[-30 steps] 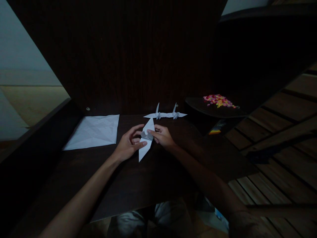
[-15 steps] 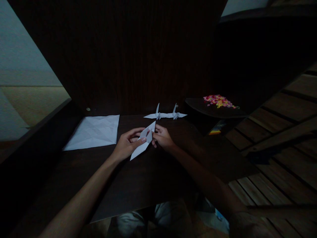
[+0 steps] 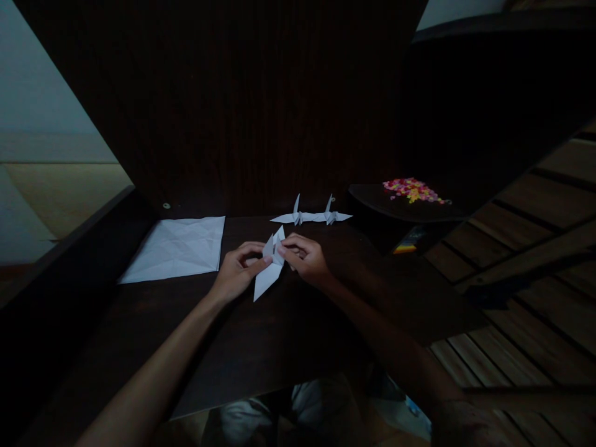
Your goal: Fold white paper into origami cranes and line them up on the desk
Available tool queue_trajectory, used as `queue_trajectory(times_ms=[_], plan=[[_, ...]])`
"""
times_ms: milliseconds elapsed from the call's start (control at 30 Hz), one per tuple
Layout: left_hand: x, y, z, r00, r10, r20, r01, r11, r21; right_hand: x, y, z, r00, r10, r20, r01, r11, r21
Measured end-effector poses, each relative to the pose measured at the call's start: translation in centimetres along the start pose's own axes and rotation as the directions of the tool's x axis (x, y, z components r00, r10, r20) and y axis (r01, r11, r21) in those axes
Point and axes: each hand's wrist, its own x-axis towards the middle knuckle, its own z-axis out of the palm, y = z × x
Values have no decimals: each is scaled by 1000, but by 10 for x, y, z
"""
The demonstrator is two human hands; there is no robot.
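Observation:
Between my two hands is a white folded paper [image 3: 267,282], an origami piece with pointed ends, held at a slant above the dark desk. My left hand [image 3: 239,267] pinches its left side, thumb on the front and fingers behind. Thumb and fingers of my right hand [image 3: 305,254] grip the right side near a raised flap. Just beyond stand two white origami cranes [image 3: 313,217] side by side, their wing tips touching or overlapping. Parts of the folds are hidden by my fingers.
Creased white paper sheets [image 3: 174,248] lie at the left of the desk [image 3: 223,354]. On a rounded shelf [image 3: 372,197] at the right is a heap of small pink, red and yellow pieces [image 3: 412,189]. A dark panel [image 3: 261,112] rises behind; wooden slats [image 3: 493,360] lie right.
The folded paper has turned more upright, its flaps standing further apart. My right thumb has come round to its front face. The cranes and sheets have stayed put.

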Motion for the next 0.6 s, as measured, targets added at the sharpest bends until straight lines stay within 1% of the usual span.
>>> queue_trajectory(times_ms=[67, 100, 167, 233, 300, 400, 500, 600], plan=[[0, 1, -1, 996, 72, -48, -66, 990, 123, 0, -1, 0, 1000, 16, -4, -16, 999, -50], [0, 2, -2, 993, 102, -54, -91, 979, 182, -1, -2, 0, 999, 36, -3, -36, 998, -55], [-1, 6, -4, 988, 153, -5, -147, 958, 245, -1, -3, 0, 994, 104, 21, -104, 994, -25], [-2, 9, -6, 981, 175, 88, -191, 953, 235, -1, -4, 0, 981, 182, 71, -185, 982, 36], [-3, 12, -7, 980, 143, 139, -171, 963, 210, -1, -5, -1, 964, 231, 132, -245, 964, 100], [-5, 14, -7, 981, 60, 187, -92, 982, 165, 0, -4, -5, 949, 237, 209, -277, 941, 194], [-7, 13, -6, 955, 29, 295, -55, 995, 82, 1, 0, -9, 927, 228, 298, -307, 917, 255], [-8, 12, -6, 937, 24, 349, -35, 999, 27, 1, 3, -12, 895, 247, 371, -355, 899, 256]])
